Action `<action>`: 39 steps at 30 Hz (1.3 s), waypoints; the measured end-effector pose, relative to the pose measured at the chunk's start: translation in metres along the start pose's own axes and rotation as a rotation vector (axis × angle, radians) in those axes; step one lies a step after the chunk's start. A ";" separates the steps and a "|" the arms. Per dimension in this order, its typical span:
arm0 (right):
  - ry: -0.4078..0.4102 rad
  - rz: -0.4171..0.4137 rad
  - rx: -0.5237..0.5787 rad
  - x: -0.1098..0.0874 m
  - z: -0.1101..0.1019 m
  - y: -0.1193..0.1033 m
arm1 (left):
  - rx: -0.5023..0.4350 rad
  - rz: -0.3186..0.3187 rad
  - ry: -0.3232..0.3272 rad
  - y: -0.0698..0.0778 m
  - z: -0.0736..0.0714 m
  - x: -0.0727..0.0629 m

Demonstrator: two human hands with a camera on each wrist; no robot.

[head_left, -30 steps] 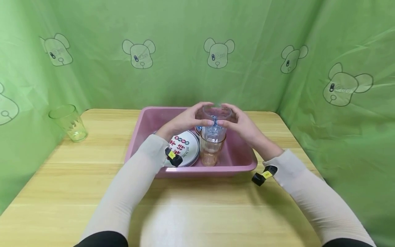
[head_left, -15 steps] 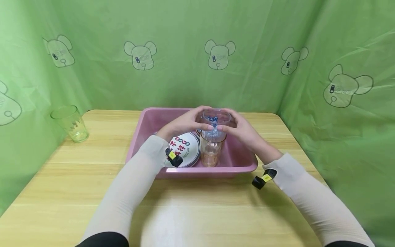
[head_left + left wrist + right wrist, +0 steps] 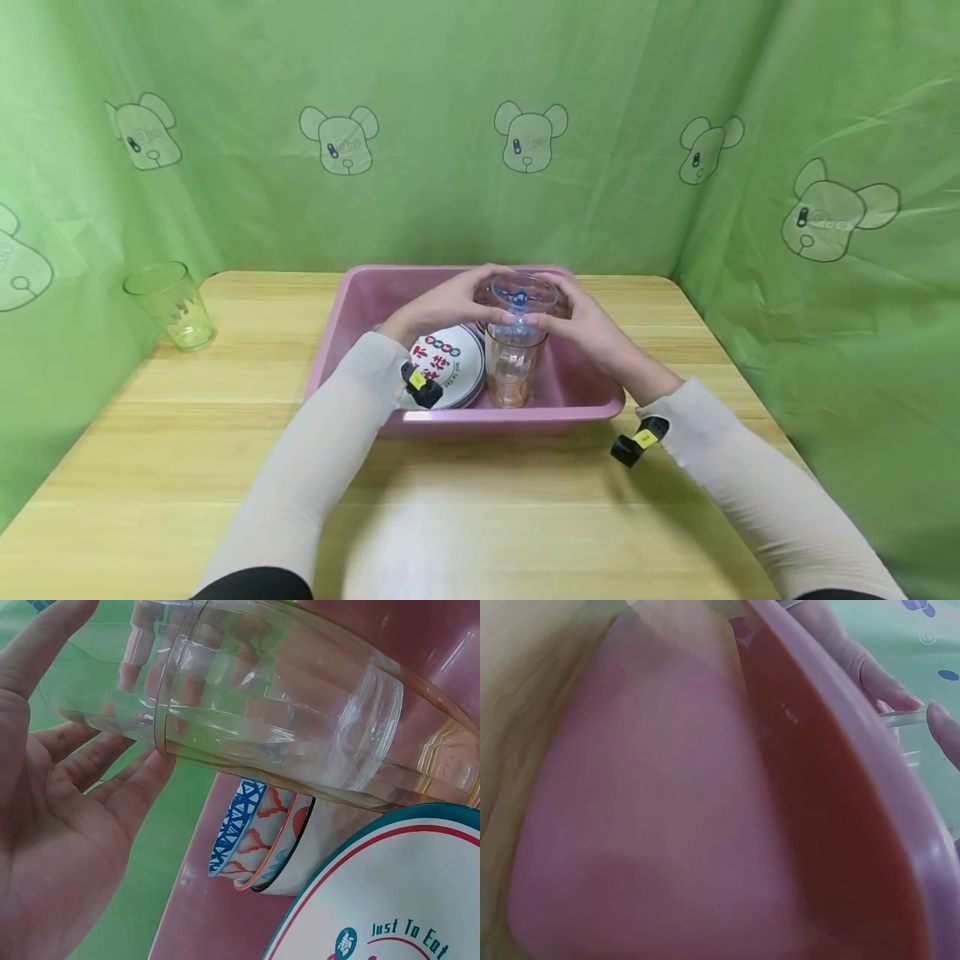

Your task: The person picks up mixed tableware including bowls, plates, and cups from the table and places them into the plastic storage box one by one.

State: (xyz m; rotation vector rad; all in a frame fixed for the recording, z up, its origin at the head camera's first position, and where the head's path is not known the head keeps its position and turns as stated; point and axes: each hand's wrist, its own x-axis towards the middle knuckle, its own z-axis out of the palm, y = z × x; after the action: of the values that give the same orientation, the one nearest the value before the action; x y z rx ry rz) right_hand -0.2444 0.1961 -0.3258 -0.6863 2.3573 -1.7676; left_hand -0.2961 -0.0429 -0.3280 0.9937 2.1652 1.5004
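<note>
A clear drinking glass (image 3: 517, 335) stands upright, its lower part nested inside an amber-tinted glass (image 3: 510, 385) in the pink basin (image 3: 495, 416). My left hand (image 3: 442, 308) holds the clear glass from the left, near the rim. From the right my right hand (image 3: 596, 327) holds it too, and the two thumbs nearly meet in front. Left of the glasses lies a stack of plates (image 3: 459, 371) with red lettering. Patterned bowls (image 3: 255, 840) show behind the glasses in the left wrist view. The basin's wall hides most of the right hand in the right wrist view.
A green-looking clear glass (image 3: 180, 312) stands on the wooden table (image 3: 225, 433) at the far left. The basin's raised rim runs under both forearms. Green curtains (image 3: 435, 192) with bear-head drawings enclose the back and sides.
Both hands have moved down with the clear glass, which sits deeper inside the amber-tinted glass. The basin, plates and far-left glass have stayed in place.
</note>
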 end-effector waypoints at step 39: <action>-0.079 0.037 -0.142 -0.005 -0.009 -0.003 | 0.096 -0.016 -0.055 0.003 -0.003 -0.002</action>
State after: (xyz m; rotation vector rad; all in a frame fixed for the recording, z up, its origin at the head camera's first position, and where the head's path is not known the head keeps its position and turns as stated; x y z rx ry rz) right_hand -0.2423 0.2057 -0.3209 -0.7123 2.4433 -1.5405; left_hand -0.2956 -0.0455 -0.3240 1.0339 2.2188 1.3573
